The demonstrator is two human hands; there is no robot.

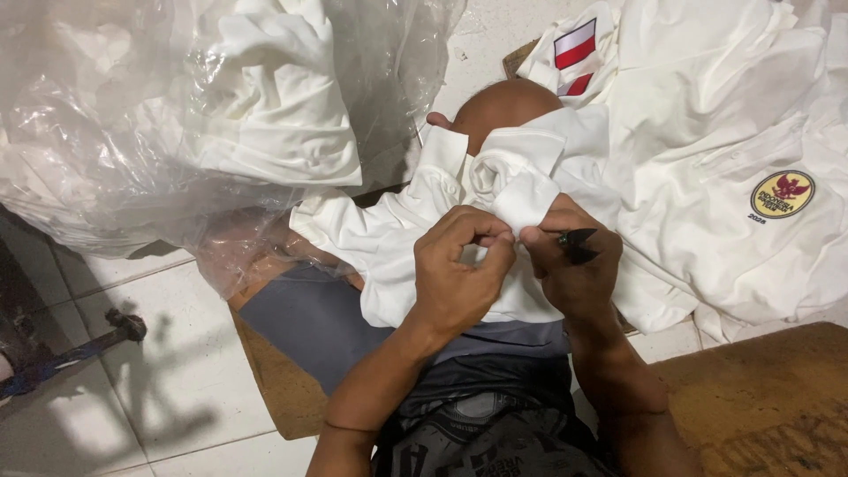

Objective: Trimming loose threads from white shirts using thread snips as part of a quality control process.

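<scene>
Right, down close: the left hand (455, 274) pinches a fold of the white shirt (495, 194) between thumb and fingers, grip clenched on the cloth. Beside it, almost touching, the right hand (574, 265) nips the same fold while a small black tool (577, 243) pokes from its grip. That shirt lies draped over the person's knee (499, 106). Further out, more white shirts (724, 141) lie piled on the right, and a clear plastic bag (132, 115) of shirts sits far left on the tiled floor (177, 380).
</scene>
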